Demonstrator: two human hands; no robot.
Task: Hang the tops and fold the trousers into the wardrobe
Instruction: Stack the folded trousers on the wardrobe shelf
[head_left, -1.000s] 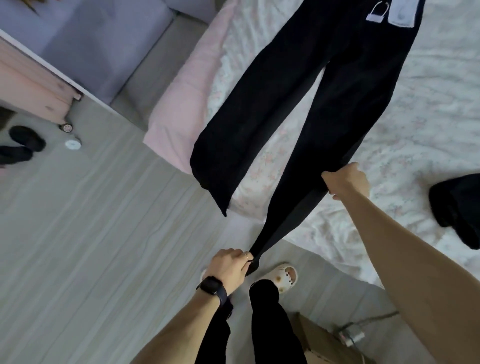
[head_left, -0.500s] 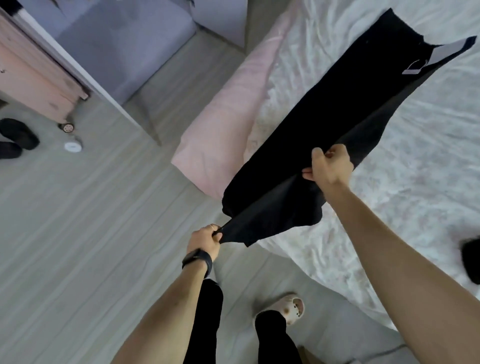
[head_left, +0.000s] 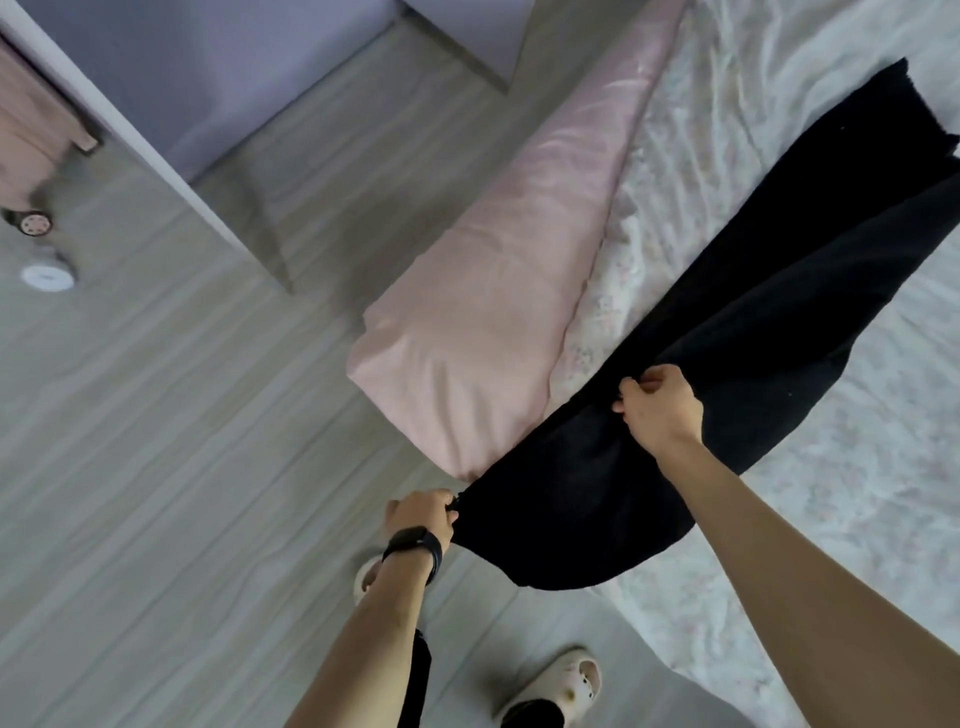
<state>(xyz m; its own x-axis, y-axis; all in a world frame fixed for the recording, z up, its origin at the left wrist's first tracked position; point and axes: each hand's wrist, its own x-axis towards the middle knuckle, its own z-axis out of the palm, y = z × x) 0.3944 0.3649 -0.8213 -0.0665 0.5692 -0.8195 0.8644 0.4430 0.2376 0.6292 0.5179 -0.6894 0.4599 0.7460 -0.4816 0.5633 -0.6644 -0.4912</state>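
Black trousers (head_left: 727, 322) stretch between the two hands, which are well apart. The left hand (head_left: 423, 517) pinches the hem end, just off the edge of the bed (head_left: 883, 519). The right hand (head_left: 660, 410) grips the upper edge of the cloth further along, over the bed. Beyond the right hand the rest of the garment lies on the sheet.

I judge this is the folding step, with the legs brought together lengthwise. The next move probably calls for carrying the hem end toward the far end, with the edges kept even.

Counted: one pair of trousers, two hands, one pink pillow (head_left: 493, 312) left of the right hand.
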